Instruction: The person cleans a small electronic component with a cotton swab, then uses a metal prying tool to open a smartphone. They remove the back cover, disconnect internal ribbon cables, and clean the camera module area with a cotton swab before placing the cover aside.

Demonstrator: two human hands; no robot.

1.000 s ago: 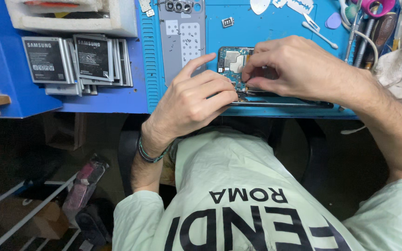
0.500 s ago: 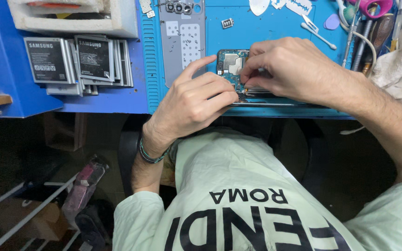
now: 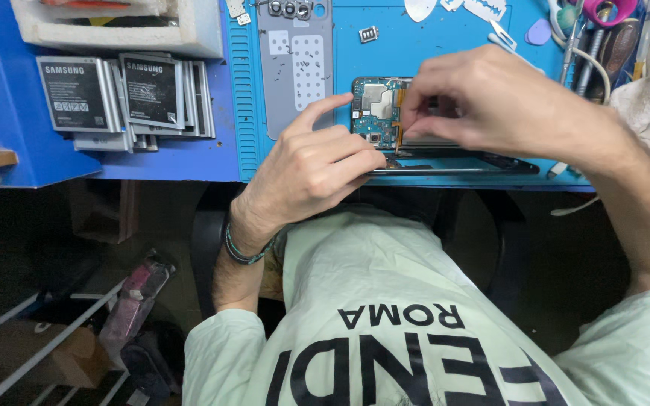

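Opened phone (image 3: 379, 113) under both hands: left hand (image 3: 310, 169) curled on its edge, right hand (image 3: 483, 101) pinching inside it.

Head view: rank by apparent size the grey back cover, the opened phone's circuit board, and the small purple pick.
1. Grey back cover, clearly largest.
2. Circuit board, partly hidden by the right hand.
3. Purple pick, smallest.

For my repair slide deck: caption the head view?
Both hands, left hand and right hand, work on an opened phone on a blue mat.
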